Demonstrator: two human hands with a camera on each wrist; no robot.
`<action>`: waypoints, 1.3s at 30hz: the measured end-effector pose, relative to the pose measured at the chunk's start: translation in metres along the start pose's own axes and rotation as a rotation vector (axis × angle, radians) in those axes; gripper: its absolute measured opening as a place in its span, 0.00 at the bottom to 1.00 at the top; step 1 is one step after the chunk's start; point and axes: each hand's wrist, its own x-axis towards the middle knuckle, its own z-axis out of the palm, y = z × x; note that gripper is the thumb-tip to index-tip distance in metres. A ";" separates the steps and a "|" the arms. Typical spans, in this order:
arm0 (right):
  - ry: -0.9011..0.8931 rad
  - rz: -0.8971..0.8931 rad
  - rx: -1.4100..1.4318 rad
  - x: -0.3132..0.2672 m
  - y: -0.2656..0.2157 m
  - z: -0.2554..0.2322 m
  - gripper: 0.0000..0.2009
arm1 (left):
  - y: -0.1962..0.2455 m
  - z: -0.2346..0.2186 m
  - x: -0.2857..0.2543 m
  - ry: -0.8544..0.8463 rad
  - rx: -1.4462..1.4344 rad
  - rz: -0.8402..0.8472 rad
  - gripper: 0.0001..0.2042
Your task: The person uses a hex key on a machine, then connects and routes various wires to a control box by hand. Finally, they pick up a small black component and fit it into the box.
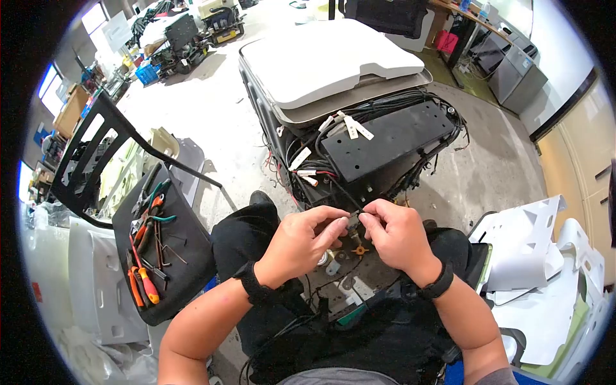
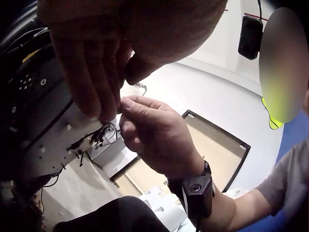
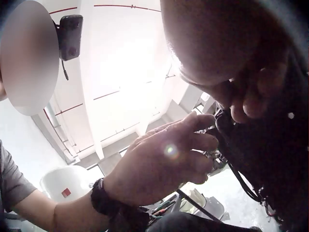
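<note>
Both hands meet at the front of a machine with a black metal box (image 1: 385, 141) and a white cover (image 1: 340, 61). A thin black cable (image 1: 346, 196) runs down from the box to the fingertips. My right hand (image 1: 403, 240) pinches it between thumb and curled forefinger. From the other side my left hand (image 1: 300, 240) pinches the cable's end, thumb and forefinger close together, almost touching the right fingertips. What sits right between the fingertips is mostly hidden. Below them is an orange star-shaped knob (image 1: 360, 251).
White-tagged wires (image 1: 300, 158) and bundled black cables (image 1: 398, 101) lie around the box. On the left, a black chair (image 1: 176, 221) carries pliers (image 1: 154, 208), a red-and-yellow screwdriver (image 1: 149, 285) and hex keys. White panels (image 1: 520, 244) lean at the right.
</note>
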 end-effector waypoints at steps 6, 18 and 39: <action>-0.013 0.049 0.048 -0.001 -0.004 -0.010 0.07 | -0.003 0.004 0.002 -0.024 0.009 -0.007 0.11; -0.048 -0.164 0.119 -0.024 -0.030 0.026 0.08 | 0.015 -0.008 -0.008 0.119 -0.289 -0.079 0.09; -0.144 -0.074 0.174 -0.032 -0.007 0.021 0.07 | 0.013 -0.079 0.040 0.122 0.966 0.434 0.07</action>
